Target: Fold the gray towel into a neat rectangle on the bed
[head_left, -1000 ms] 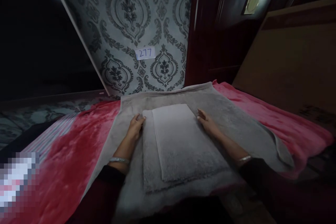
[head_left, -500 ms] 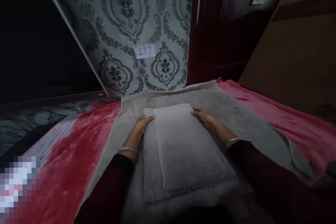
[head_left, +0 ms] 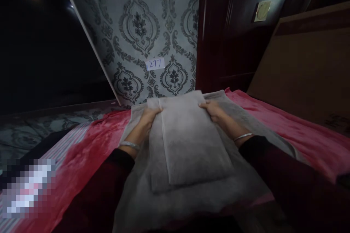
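A grey folded towel [head_left: 194, 138] with a soft pile is held up in front of me, its top edge tilted away. My left hand [head_left: 149, 117] grips its far left corner, thumb on top and fingers underneath. At the far right edge, my right hand [head_left: 215, 112] pinches it the same way. The top layer leaves a strip of the lower layer showing on the left. Below it spreads a larger grey cloth [head_left: 136, 182], partly covered by the towel and my arms. The fingers under the towel are hidden.
A red blanket [head_left: 95, 145] shows on both sides of the grey cloth, with striped fabric [head_left: 69, 142] at left. A large dark screen [head_left: 49, 51] stands left, a cardboard box [head_left: 306, 69] right. Patterned wallpaper behind bears a card [head_left: 155, 64] reading 277.
Both hands have raised the folded towel, and its far edge now overlaps the back edge of the grey cloth. The camera view has shifted slightly.
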`<move>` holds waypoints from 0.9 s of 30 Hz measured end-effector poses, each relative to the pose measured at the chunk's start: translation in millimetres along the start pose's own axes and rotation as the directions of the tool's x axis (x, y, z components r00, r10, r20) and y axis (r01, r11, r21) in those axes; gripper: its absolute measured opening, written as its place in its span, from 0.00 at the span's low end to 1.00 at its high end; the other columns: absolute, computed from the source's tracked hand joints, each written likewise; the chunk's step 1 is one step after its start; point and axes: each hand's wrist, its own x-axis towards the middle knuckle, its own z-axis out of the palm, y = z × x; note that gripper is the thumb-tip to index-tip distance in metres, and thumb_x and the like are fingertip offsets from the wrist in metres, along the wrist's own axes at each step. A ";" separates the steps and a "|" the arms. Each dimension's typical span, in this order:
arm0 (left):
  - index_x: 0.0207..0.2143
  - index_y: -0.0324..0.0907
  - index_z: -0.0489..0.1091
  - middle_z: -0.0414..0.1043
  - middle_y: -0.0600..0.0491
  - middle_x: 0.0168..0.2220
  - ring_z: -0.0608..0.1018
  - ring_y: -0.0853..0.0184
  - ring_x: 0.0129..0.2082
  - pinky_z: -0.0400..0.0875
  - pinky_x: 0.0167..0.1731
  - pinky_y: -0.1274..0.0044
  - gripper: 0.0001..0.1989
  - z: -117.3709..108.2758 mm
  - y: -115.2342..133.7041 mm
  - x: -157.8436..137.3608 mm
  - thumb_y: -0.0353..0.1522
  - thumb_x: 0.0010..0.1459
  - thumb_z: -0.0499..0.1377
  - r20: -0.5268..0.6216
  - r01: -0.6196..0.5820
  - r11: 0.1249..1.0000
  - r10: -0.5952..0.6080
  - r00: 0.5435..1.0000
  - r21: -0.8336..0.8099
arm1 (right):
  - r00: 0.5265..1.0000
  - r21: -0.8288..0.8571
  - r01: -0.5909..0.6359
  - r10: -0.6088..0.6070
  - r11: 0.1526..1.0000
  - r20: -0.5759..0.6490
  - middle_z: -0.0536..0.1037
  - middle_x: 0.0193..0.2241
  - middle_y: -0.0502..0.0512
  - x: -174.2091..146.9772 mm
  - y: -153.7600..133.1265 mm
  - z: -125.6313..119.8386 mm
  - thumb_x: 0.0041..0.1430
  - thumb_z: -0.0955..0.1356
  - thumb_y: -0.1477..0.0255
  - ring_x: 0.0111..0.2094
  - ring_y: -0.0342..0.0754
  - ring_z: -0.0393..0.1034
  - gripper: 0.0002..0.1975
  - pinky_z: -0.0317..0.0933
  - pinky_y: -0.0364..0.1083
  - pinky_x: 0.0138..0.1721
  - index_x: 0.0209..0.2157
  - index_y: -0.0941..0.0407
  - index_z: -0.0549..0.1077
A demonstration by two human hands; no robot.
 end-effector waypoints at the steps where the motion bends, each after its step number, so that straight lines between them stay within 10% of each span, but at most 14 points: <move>1: 0.35 0.39 0.78 0.82 0.49 0.36 0.83 0.55 0.41 0.79 0.43 0.68 0.20 -0.7 19.7 1.8 0.32 0.36 0.73 0.002 -0.121 0.992 0.121 0.993 -0.021 | 0.998 0.034 0.058 -0.058 0.998 -0.026 0.78 0.27 0.52 4.4 -17.8 -4.0 0.50 0.73 0.72 0.27 0.48 0.71 0.06 0.68 0.46 0.31 0.31 0.57 0.75; 7: 0.39 0.40 0.76 0.80 0.50 0.42 0.80 0.58 0.47 0.75 0.52 0.67 0.23 -2.2 124.5 -9.4 0.36 0.40 0.74 0.028 -0.671 0.741 0.671 0.741 -0.024 | 0.773 -0.015 0.627 -0.624 0.779 -0.109 0.79 0.38 0.50 3.0 -117.4 -30.3 0.52 0.71 0.74 0.42 0.49 0.73 0.10 0.68 0.50 0.46 0.39 0.56 0.76; 11: 0.40 0.42 0.76 0.79 0.52 0.42 0.78 0.60 0.49 0.72 0.54 0.66 0.21 -20.4 111.5 -54.6 0.38 0.43 0.73 0.080 -0.784 0.604 0.783 0.617 0.142 | 0.667 -0.196 0.724 -0.743 0.662 -0.046 0.79 0.41 0.52 -53.1 -103.1 -47.1 0.55 0.71 0.71 0.48 0.53 0.73 0.12 0.66 0.56 0.53 0.43 0.53 0.75; 15: 0.39 0.47 0.78 0.79 0.49 0.44 0.78 0.55 0.50 0.69 0.58 0.61 0.15 -62.7 18.9 -120.2 0.39 0.47 0.68 0.397 -0.744 0.563 0.629 0.668 0.360 | 0.681 -0.348 0.722 -0.703 0.599 0.204 0.79 0.43 0.56 -130.5 -4.1 -70.0 0.56 0.69 0.69 0.48 0.57 0.73 0.09 0.65 0.60 0.54 0.39 0.52 0.76; 19: 0.49 0.50 0.78 0.72 0.47 0.60 0.70 0.52 0.63 0.62 0.64 0.57 0.21 -102.7 -70.8 -179.7 0.35 0.51 0.62 0.625 -0.600 0.610 0.209 0.752 0.517 | 0.806 -0.417 0.578 -0.411 0.702 0.425 0.78 0.50 0.60 -192.1 94.8 -94.1 0.57 0.65 0.71 0.52 0.57 0.73 0.14 0.67 0.59 0.54 0.42 0.51 0.80; 23: 0.50 0.46 0.78 0.69 0.47 0.63 0.72 0.55 0.62 0.65 0.62 0.59 0.23 -115.1 -97.0 -201.4 0.31 0.53 0.55 0.444 -0.421 0.750 0.189 0.876 0.511 | 0.893 -0.473 0.447 -0.346 0.759 0.288 0.79 0.51 0.57 -210.3 128.2 -103.1 0.64 0.62 0.66 0.54 0.56 0.73 0.19 0.66 0.57 0.57 0.51 0.50 0.79; 27: 0.47 0.41 0.77 0.80 0.48 0.39 0.80 0.64 0.32 0.75 0.34 0.72 0.21 -98.8 -90.2 -197.5 0.35 0.50 0.60 0.089 -0.031 0.966 0.008 0.996 0.258 | 0.963 -0.520 0.267 -0.237 0.812 0.125 0.81 0.48 0.59 -200.3 120.7 -96.0 0.64 0.63 0.59 0.49 0.59 0.75 0.22 0.70 0.57 0.51 0.54 0.52 0.77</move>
